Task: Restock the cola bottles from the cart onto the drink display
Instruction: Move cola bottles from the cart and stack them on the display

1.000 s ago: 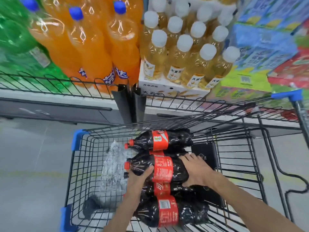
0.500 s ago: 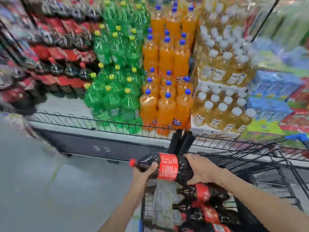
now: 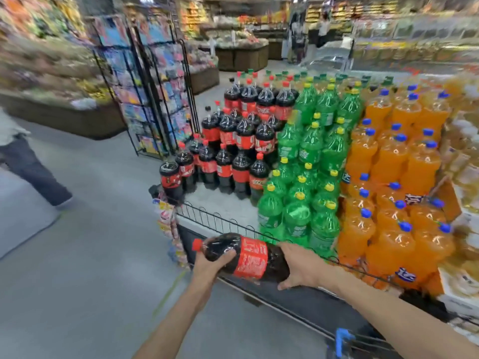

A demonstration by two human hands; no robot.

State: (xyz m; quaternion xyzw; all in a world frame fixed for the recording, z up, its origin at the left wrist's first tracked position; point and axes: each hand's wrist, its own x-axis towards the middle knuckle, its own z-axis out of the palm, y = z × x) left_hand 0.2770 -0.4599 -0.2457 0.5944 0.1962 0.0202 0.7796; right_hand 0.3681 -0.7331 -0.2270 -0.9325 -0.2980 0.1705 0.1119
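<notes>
Red-capped cola bottle (image 3: 243, 257) lies sideways near the display's wire rail (image 3: 220, 221). Left hand (image 3: 211, 263) fingers curl under its neck; right hand (image 3: 300, 266) fingers wrap its bottom. Behind the rail stand stacked cola bottles (image 3: 233, 151). Far shelves are blurry.

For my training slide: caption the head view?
Both hands carry a cola bottle sideways toward the stacked cola display.

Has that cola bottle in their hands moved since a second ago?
Yes. The cola bottle has come up out of the cart and leftward, now level with the display's wire fence, near the cola stack.
</notes>
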